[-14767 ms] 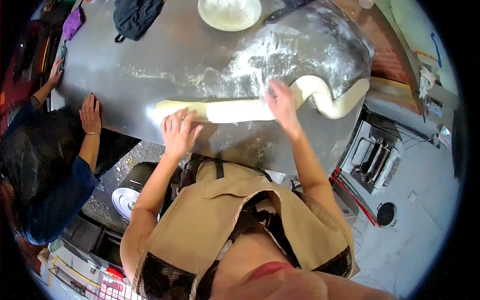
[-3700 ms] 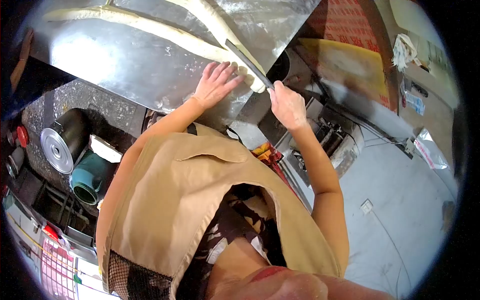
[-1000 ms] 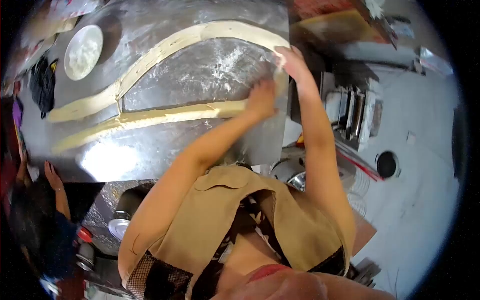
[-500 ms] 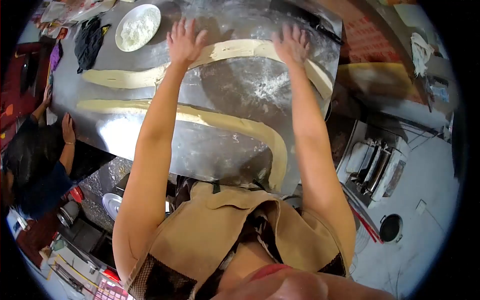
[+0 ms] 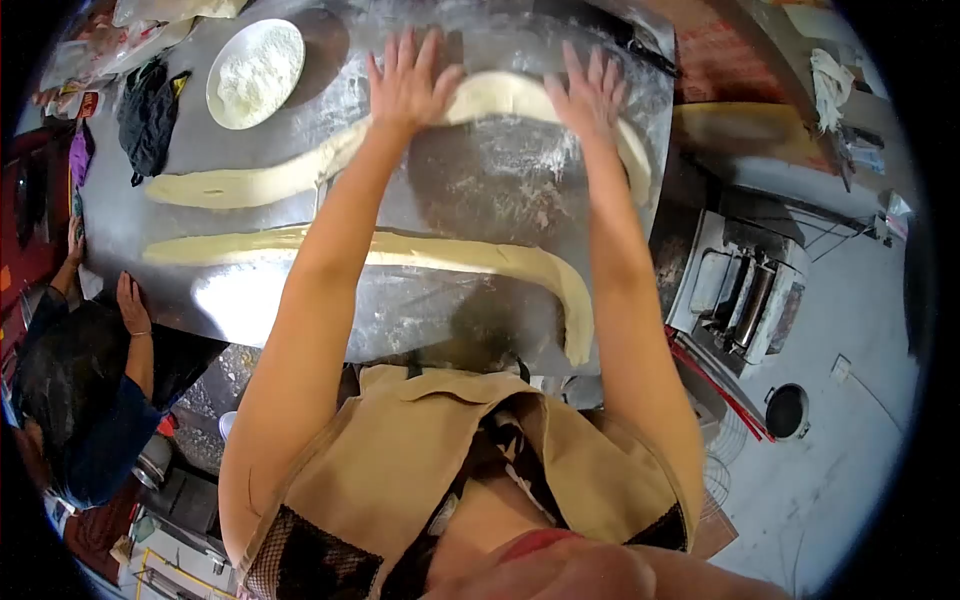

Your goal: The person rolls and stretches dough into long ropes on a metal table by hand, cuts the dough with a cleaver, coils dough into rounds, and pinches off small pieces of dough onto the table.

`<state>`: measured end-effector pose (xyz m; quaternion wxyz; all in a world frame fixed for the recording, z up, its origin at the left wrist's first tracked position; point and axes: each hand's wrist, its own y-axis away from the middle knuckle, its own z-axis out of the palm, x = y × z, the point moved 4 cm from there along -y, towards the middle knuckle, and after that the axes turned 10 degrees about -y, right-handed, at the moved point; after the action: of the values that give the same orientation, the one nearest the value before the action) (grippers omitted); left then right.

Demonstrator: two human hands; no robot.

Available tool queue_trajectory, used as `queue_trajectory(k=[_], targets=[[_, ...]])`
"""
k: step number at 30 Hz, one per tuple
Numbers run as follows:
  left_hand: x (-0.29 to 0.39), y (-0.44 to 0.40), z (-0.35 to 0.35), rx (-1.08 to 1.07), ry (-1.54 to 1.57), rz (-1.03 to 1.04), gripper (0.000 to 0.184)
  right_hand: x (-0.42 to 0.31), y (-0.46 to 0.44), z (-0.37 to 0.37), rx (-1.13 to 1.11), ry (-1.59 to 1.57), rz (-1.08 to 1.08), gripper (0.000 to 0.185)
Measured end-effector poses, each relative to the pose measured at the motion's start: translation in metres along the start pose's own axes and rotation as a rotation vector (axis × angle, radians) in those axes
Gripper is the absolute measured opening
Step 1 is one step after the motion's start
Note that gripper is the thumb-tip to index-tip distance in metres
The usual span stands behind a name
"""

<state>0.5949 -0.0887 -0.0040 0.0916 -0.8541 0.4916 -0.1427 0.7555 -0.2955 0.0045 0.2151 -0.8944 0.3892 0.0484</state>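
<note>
1. Across the far part of the counter [image 5: 440, 180] lies a long, curved dough strip [image 5: 500, 95].
2. The left hand [image 5: 408, 90] and right hand [image 5: 590, 98] rest across it, each grip spread wide and flat.
3. On the near side, a second dough strip [image 5: 450, 250] bends at its right end.
4. Left of both hands stands a bowl [image 5: 213, 88] of white powder [image 5: 258, 75].

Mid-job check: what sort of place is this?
Probably a bakery or similar kitchen: two long, pale dough strips lie on a white-dusted grey metal table, with a round white bowl of white powder, likely flour.
</note>
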Motion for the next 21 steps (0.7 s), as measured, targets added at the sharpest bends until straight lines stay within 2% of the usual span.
queue_trajectory(k=[1, 3, 4, 5, 6, 7, 9, 10, 11, 12, 14, 16, 17, 19, 21], targets=[[0.006, 0.003, -0.011, -0.011, -0.001, 0.004, 0.072, -0.004, 0.005, -0.003, -0.008, -0.002, 0.009, 0.05], [0.023, 0.021, -0.028, -0.443, -0.114, 0.191, 0.078, -0.016, 0.017, 0.0, -0.49, -0.024, 0.048, 0.054], [0.025, 0.059, -0.022, -0.325, 0.065, 0.291, 0.082, -0.023, 0.049, -0.014, -0.473, -0.049, -0.072, 0.059], [0.028, 0.096, -0.038, -0.428, 0.099, 0.377, 0.086, -0.033, 0.091, -0.037, -0.425, -0.114, -0.109, 0.058], [0.032, 0.127, -0.056, -0.508, 0.006, 0.515, 0.09, -0.042, 0.133, -0.057, -0.38, -0.18, -0.141, 0.058], [0.038, 0.152, -0.067, -0.5, 0.048, 0.552, 0.09, -0.041, 0.165, -0.069, -0.372, -0.18, -0.165, 0.058], [0.055, 0.161, -0.074, -0.51, 0.072, 0.424, 0.081, -0.039, 0.168, -0.069, -0.361, -0.183, -0.202, 0.058], [0.068, 0.154, -0.065, -0.518, 0.076, 0.423, 0.081, -0.039, 0.153, -0.063, -0.347, -0.19, -0.109, 0.061], [0.074, 0.123, -0.047, -0.394, 0.079, 0.257, 0.075, -0.034, 0.129, -0.048, -0.319, -0.197, -0.026, 0.063], [0.079, 0.092, -0.029, -0.269, 0.081, 0.087, 0.07, -0.026, 0.097, -0.026, -0.167, -0.128, -0.098, 0.065], [0.084, 0.031, -0.003, -0.106, 0.012, -0.022, 0.064, -0.014, 0.02, -0.005, -0.003, 0.007, 0.0, 0.06], [0.076, -0.015, 0.012, -0.021, 0.167, -0.08, 0.062, 0.012, -0.04, 0.009, 0.04, 0.175, 0.132, 0.064], [0.063, -0.015, 0.005, -0.013, 0.153, -0.089, 0.062, -0.004, -0.056, 0.003, 0.043, 0.161, 0.12, 0.064], [0.028, -0.013, -0.006, -0.29, 0.885, 0.046, 0.058, -0.046, -0.078, 0.022, -0.57, -0.451, 0.325, 0.068], [-0.038, 0.032, -0.052, -0.285, 0.508, 0.164, 0.064, -0.138, -0.054, 0.018, -0.692, -0.439, -0.337, 0.067]])
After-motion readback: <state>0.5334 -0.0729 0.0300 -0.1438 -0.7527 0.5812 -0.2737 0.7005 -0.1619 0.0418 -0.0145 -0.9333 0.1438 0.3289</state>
